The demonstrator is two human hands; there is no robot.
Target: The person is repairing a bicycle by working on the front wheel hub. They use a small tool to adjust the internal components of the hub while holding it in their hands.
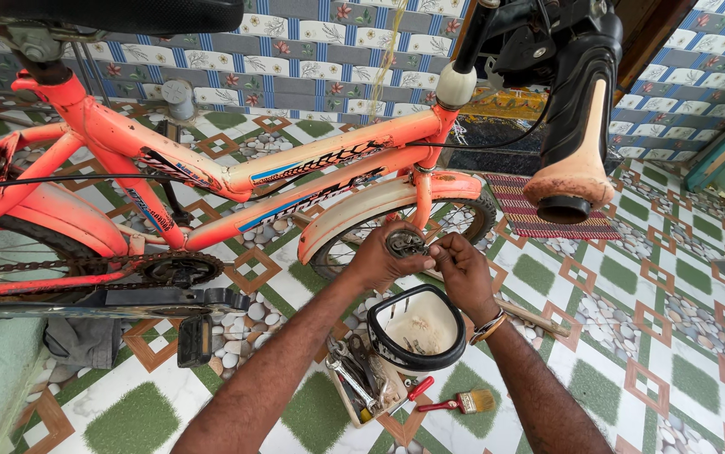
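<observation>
Metal hub part (405,243) gripped in left hand (383,256); right hand (463,267) pinches it.

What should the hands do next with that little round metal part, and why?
Probably keep the left hand steady and let the right hand finish working at the round metal part. Its fingertips are already pinching at the part's edge, and both hands hold it right above the open white tub, so anything small that slips should drop in there, not onto the tiled floor.
</observation>
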